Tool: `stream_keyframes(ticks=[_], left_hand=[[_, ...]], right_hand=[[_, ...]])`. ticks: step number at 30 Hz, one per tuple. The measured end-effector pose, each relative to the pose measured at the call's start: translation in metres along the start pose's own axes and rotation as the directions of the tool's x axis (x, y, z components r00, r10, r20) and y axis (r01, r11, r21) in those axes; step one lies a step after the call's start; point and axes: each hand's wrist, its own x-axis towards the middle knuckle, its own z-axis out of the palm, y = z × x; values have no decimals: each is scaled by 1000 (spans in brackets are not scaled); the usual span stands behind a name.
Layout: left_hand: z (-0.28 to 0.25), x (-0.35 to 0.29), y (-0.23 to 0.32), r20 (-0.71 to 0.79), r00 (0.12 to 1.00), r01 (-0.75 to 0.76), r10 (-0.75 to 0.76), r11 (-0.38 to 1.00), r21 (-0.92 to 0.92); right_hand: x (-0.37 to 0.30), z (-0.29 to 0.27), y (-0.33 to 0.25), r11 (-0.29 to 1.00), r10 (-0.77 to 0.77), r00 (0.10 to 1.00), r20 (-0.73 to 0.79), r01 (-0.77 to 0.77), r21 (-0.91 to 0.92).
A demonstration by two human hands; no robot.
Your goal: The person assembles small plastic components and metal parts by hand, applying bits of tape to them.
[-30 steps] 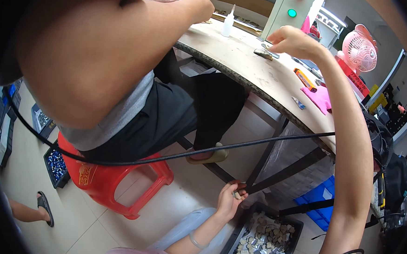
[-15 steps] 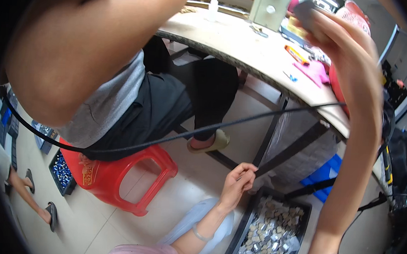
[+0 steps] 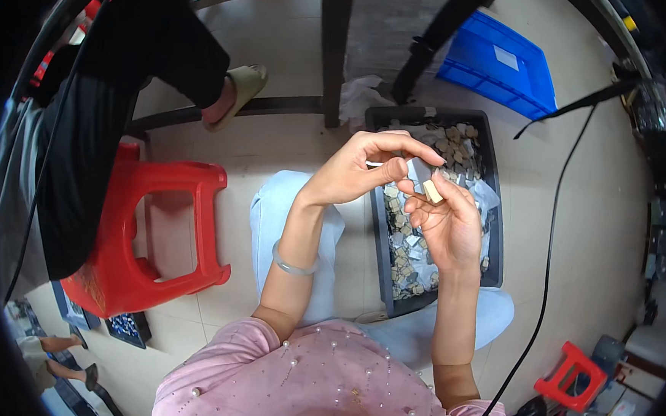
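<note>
Above a dark grey bin [image 3: 380,249], both my hands meet at a small block [image 3: 420,177] with grey and white faces and a cream-coloured end. My left hand [image 3: 362,168] pinches it between thumb and fingers. A thin white stick-like piece [image 3: 374,164] also shows between that hand's fingers. My right hand [image 3: 458,227] grips the cream end from the other side, its fingers curled. Whether the block is one piece or a stack, I cannot tell. Under my hands the bin holds many small tan pieces [image 3: 403,277], mixed with white and clear scraps.
A red plastic stool [image 3: 210,223] stands to the left, beside a seated person's black-trousered leg [image 3: 183,39]. Beyond the bin lies a blue crate [image 3: 502,62] near dark table legs [image 3: 333,55]. A black cable [image 3: 552,244] hangs at the right. Another red stool [image 3: 573,375] is lower right.
My view has swung down from the table to the floor bin. My right hand, raised by the table with a dark object before, is now down beside my left, both on the block.
</note>
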Motion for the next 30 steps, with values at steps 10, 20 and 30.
stream_keyframes(ticks=[10, 20, 30], left_hand=[[34, 14, -20, 55, 964, 265, -259, 950, -167], [39, 18, -21, -37, 948, 306, -316, 938, -161], [42, 13, -20, -96, 972, 209, -216, 975, -82]], right_hand=[[-33, -29, -2, 996, 9, 993, -118, 1, 84], [-43, -44, 7, 992, 60, 994, -93, -49, 115], [-42, -27, 15, 927, -252, 947, -201, 176, -332]])
